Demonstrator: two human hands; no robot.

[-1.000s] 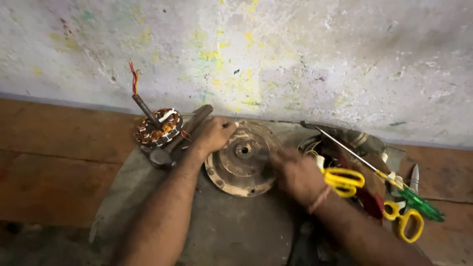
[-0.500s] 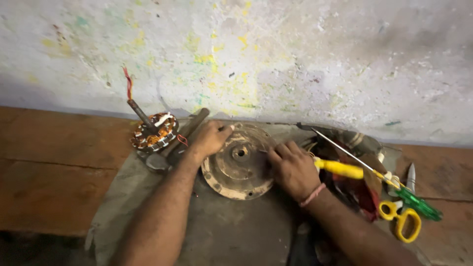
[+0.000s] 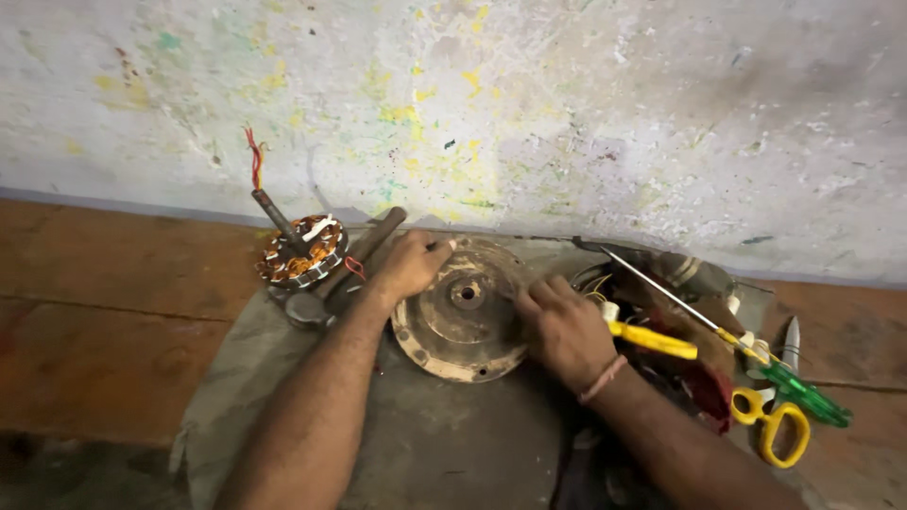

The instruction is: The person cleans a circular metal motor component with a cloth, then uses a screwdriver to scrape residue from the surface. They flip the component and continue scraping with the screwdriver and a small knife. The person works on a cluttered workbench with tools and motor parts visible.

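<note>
Two hands of mine rest on the round, dirty metal motor cover [image 3: 460,326], which lies flat on the grey cloth [image 3: 453,444] in the middle. At far left stands the copper-wound stator with a dark shaft and red wires [image 3: 302,250], and a dark metal rod [image 3: 364,247] lies beside it. My left hand [image 3: 411,264] grips the cover's upper left rim with curled fingers. My right hand [image 3: 562,326] presses on its right edge, fingers bent. Further right lie a yellow-handled tool [image 3: 652,340], a green-handled screwdriver [image 3: 803,397] and yellow scissors [image 3: 770,425].
</note>
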